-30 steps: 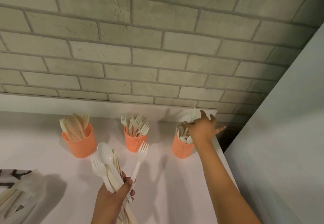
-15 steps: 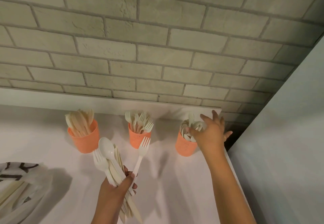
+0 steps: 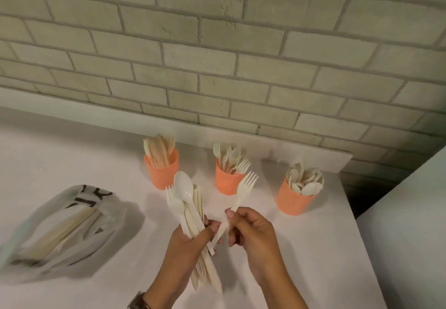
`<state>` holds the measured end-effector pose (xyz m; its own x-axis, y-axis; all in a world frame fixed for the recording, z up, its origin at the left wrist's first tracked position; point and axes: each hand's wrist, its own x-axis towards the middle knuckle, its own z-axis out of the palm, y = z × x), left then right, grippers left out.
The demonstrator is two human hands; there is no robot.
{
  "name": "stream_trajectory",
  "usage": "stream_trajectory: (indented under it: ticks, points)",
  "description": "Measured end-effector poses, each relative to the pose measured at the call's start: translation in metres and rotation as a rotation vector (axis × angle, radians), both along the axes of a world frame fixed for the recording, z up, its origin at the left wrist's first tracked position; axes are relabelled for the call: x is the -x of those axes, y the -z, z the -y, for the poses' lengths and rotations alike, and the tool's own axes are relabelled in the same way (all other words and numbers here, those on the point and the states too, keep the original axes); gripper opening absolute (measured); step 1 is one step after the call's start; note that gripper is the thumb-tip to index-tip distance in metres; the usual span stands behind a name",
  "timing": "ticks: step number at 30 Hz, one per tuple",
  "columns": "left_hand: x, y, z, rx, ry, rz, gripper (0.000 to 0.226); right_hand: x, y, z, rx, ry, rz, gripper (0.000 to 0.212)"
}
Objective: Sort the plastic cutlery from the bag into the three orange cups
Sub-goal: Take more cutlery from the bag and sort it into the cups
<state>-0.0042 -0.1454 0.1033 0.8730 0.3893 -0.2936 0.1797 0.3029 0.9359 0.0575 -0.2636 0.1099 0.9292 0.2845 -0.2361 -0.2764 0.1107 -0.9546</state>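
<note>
The plastic bag (image 3: 65,226) carries dark lettering on its upper fold, but the marks are crumpled and blurred and cannot be read; no other writing shows on any cup or utensil.

The left hand (image 3: 190,243) is closed around a bundle of cutlery (image 3: 193,214), thumb pressed across the handles. A spoon (image 3: 184,187) stands highest in that bundle, with a fork (image 3: 171,196) just left of it and several knife-like pieces behind. The right hand (image 3: 251,231) pinches the handle of a single white fork (image 3: 243,191) between thumb and forefinger, the other fingers curled in; the fork's lower end touches the left hand's fingers, and its tines point up toward the middle cup.

Taking the middle cup (image 3: 228,182) as the mark: it holds forks, tines up. The knife cup (image 3: 162,168) stands to its left, filled with knives. The spoon cup (image 3: 295,198) stands to its right and slightly nearer the person, filled with spoons. The bag lies well to the left and nearer, on the white table (image 3: 313,248), with more cutlery showing through it. Both hands are in front of the middle cup, above the table.

Half a second ago the right hand was reaching out over the spoon cup with fingers spread; now it has drawn back to the bundle and taken hold of the single fork, which the left hand alone was holding.
</note>
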Motion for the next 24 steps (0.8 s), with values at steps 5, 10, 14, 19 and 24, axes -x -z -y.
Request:
stream_trajectory:
  ticks: [5,10,14,19,24]
  points:
    - [0.000,0.009,-0.048,0.061,-0.115,-0.055,0.010,-0.065,0.010,-0.027,0.242,0.305,0.366,0.021]
    - [-0.001,0.008,-0.086,0.156,0.030,-0.021,0.027,-0.109,0.035,-0.062,0.677,0.423,0.670,0.027]
    - [0.000,0.007,-0.121,0.304,0.191,0.020,0.033,-0.113,0.050,-0.089,0.995,0.342,0.525,0.037]
    - [0.005,0.008,-0.163,0.318,0.321,0.020,0.027,-0.068,0.033,-0.109,0.791,0.529,0.437,0.010]
    - [0.006,0.013,-0.184,0.095,0.346,-0.028,0.027,0.024,-0.011,-0.162,0.348,0.282,0.269,0.022]
